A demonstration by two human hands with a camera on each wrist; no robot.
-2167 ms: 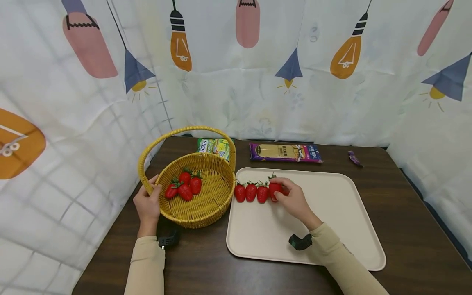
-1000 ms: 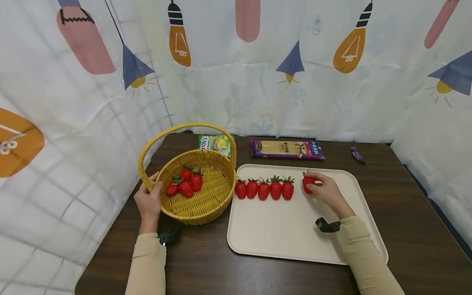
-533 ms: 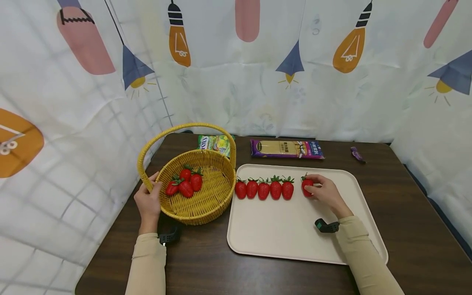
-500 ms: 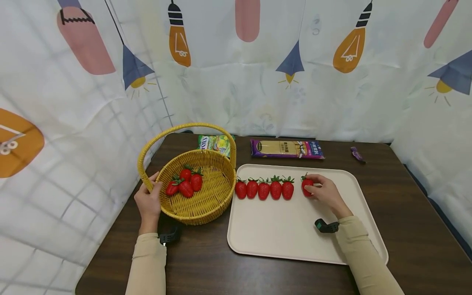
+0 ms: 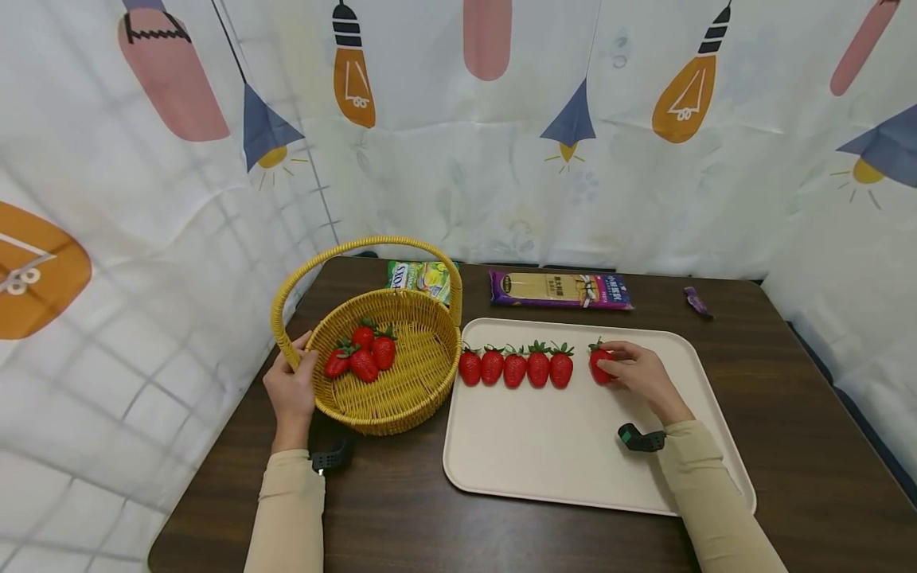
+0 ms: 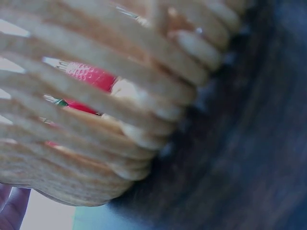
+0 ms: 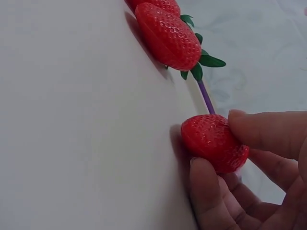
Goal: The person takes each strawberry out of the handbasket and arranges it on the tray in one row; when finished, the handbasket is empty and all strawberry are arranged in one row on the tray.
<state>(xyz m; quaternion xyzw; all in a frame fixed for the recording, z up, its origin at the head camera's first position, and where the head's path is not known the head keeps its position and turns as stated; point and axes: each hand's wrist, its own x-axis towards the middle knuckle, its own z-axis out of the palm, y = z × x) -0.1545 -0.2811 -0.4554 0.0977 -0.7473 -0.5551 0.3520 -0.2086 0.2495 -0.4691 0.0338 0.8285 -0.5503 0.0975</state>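
A yellow woven basket with a tall hoop handle stands at the left, with several strawberries inside. My left hand grips its left side at the foot of the handle; in the left wrist view the weave fills the frame. Over the beige tray, my right hand pinches a red strawberry between thumb and fingers, close to the tray's surface. To its left, across a gap, several strawberries lie side by side in a row, leaves pointing away from me.
Behind the tray lies a purple-edged pasta pack. A green candy bag sits partly behind the basket handle. At the back right is a small purple wrapped piece. A patterned curtain closes off the table's back.
My right hand has moved right along the tray, away from the row, then lowered a strawberry slightly towards the tray. My left hand has kept its grip on the basket.
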